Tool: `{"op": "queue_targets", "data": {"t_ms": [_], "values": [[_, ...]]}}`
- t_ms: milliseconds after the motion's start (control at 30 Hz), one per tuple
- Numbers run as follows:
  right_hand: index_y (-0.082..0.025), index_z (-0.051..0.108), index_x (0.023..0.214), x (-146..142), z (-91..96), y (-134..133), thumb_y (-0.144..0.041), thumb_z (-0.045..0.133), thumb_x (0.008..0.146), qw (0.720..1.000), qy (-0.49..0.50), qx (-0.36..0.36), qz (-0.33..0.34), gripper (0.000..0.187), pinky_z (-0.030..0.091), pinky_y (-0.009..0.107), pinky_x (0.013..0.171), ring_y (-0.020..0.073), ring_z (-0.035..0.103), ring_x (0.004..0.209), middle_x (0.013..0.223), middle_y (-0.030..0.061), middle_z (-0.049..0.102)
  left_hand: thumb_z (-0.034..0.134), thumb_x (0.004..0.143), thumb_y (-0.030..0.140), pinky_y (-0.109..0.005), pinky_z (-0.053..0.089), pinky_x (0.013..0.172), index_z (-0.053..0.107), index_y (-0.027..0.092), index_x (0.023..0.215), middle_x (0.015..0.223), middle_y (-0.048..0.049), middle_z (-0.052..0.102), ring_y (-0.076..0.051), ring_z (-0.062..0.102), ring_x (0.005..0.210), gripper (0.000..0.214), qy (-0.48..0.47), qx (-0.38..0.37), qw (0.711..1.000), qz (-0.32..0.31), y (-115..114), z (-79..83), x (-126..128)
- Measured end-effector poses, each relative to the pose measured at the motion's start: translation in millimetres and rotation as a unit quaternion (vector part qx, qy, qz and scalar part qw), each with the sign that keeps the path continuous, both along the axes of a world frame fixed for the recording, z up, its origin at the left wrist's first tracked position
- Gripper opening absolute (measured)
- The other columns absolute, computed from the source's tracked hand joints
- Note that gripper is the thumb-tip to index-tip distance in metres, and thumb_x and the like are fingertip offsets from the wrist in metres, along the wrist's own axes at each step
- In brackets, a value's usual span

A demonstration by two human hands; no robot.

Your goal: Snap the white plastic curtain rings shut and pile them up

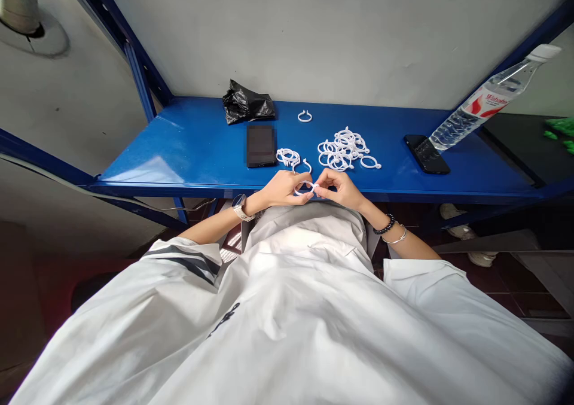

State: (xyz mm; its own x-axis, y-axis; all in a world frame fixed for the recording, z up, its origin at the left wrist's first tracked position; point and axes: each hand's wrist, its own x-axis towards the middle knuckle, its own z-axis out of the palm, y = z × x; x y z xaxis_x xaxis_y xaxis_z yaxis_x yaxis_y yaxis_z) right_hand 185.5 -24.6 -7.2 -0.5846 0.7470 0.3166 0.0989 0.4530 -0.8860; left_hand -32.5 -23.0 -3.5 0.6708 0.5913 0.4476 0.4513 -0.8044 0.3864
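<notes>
My left hand point(282, 188) and my right hand point(341, 189) meet just over the near edge of the blue table. Between them is a white plastic ring point(298, 192), which looks like a curtain ring. The left fingers are closed on its left and lower side, while the right thumb and fingertips pinch its right end, hiding the detail there. Just beyond my left hand lies a small cluster of white rings point(287, 155), with one open-ended ring beside it. A larger heap of white rings point(343, 149) sits beyond my right hand. One more ring point(305, 116) lies apart farther back.
On the blue table point(192, 148), a black plastic bag point(247, 104) lies behind a dark flat device point(261, 146). To the right, a clear water bottle point(487, 103) stands by a black phone point(427, 154). Blue metal posts frame both sides, with a grey wall behind.
</notes>
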Motion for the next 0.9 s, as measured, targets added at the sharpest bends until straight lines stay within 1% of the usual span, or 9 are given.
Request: {"op": "queue_targets", "data": {"t_ms": [100,200,267,333,433,533,667,767,900], "values": [[-0.021,0.061,0.084,6,3.0,4,-0.05,0.069,0.087,0.998,0.005,0.047,-0.052,0.031,0.051,0.025,0.059,0.0117,0.062,0.059,0.069,-0.0016,0.064,0.028,0.099,0.057,-0.024,0.032,0.053,0.06,0.014,0.111,0.055,0.0018,0.055,-0.013,0.047,0.046,0.055,-0.013,-0.027,0.999,0.017,-1,1.7,-1],[-0.022,0.06,0.084,16,5.1,13,-0.051,0.067,0.088,0.984,0.025,0.102,-0.143,0.03,0.05,0.027,0.057,0.0131,0.062,0.058,0.067,-0.0014,0.064,0.025,0.103,0.05,-0.024,0.03,0.052,0.056,0.011,0.124,0.053,0.0032,0.052,-0.013,0.046,0.044,0.054,-0.017,-0.041,0.996,0.073,-1,1.4,0],[-0.023,0.059,0.083,24,4.8,22,-0.053,0.067,0.088,0.963,0.03,0.142,-0.226,0.032,0.049,0.028,0.056,0.0146,0.062,0.059,0.066,-0.001,0.063,0.03,0.103,0.043,-0.024,0.029,0.051,0.056,0.011,0.126,0.052,0.0035,0.052,-0.013,0.046,0.044,0.047,-0.001,-0.04,0.993,0.114,-1,-0.1,3],[-0.023,0.059,0.085,32,2.7,32,-0.054,0.065,0.089,0.935,0.017,0.178,-0.307,0.032,0.048,0.029,0.055,0.015,0.06,0.059,0.066,-0.0006,0.063,0.038,0.1,0.037,-0.024,0.029,0.051,0.059,0.013,0.123,0.054,0.0022,0.055,-0.014,0.05,0.046,0.039,0.033,-0.028,0.987,0.154,0,-2.2,6],[-0.023,0.06,0.095,43,-1.8,43,-0.05,0.064,0.09,0.905,-0.032,0.208,-0.369,0.029,0.046,0.029,0.056,0.0138,0.054,0.054,0.066,-0.0021,0.062,0.046,0.096,0.031,-0.025,0.031,0.052,0.063,0.014,0.115,0.061,-0.0022,0.062,-0.017,0.058,0.054,0.03,0.088,0.006,0.975,0.206,1,-5.1,10],[-0.022,0.059,0.107,47,-3.9,48,-0.045,0.063,0.091,0.892,-0.065,0.217,-0.391,0.028,0.044,0.029,0.056,0.0127,0.047,0.05,0.065,-0.0039,0.059,0.05,0.095,0.032,-0.025,0.031,0.052,0.064,0.014,0.106,0.064,-0.0044,0.064,-0.019,0.061,0.059,0.025,0.113,0.032,0.968,0.22,1,-6.4,11],[-0.021,0.062,0.105,43,-1.0,42,-0.035,0.056,0.094,0.886,-0.098,0.262,-0.371,0.018,0.044,0.029,0.058,0.013,0.045,0.047,0.062,-0.0038,0.056,0.053,0.095,0.035,-0.025,0.029,0.051,0.064,0.015,0.098,0.061,-0.0023,0.063,-0.016,0.058,0.054,0.023,0.1,0.045,0.979,0.172,3,-6.8,8],[-0.021,0.065,0.098,36,1.4,35,-0.028,0.053,0.094,0.879,-0.133,0.319,-0.329,0.015,0.042,0.029,0.058,0.0144,0.05,0.052,0.067,-0.0007,0.06,0.056,0.094,0.039,-0.024,0.027,0.05,0.063,0.016,0.088,0.06,-0.0014,0.062,-0.014,0.055,0.051,0.025,0.078,0.058,0.987,0.129,4,-7.6,5],[-0.02,0.067,0.095,29,2.9,26,-0.022,0.049,0.095,0.858,-0.184,0.395,-0.272,0.017,0.042,0.029,0.062,0.0181,0.06,0.066,0.073,0.0033,0.066,0.057,0.094,0.042,-0.023,0.028,0.05,0.06,0.016,0.081,0.062,-0.0012,0.063,-0.012,0.054,0.051,0.029,0.05,0.084,0.992,0.082,6,-9.4,3]]}}
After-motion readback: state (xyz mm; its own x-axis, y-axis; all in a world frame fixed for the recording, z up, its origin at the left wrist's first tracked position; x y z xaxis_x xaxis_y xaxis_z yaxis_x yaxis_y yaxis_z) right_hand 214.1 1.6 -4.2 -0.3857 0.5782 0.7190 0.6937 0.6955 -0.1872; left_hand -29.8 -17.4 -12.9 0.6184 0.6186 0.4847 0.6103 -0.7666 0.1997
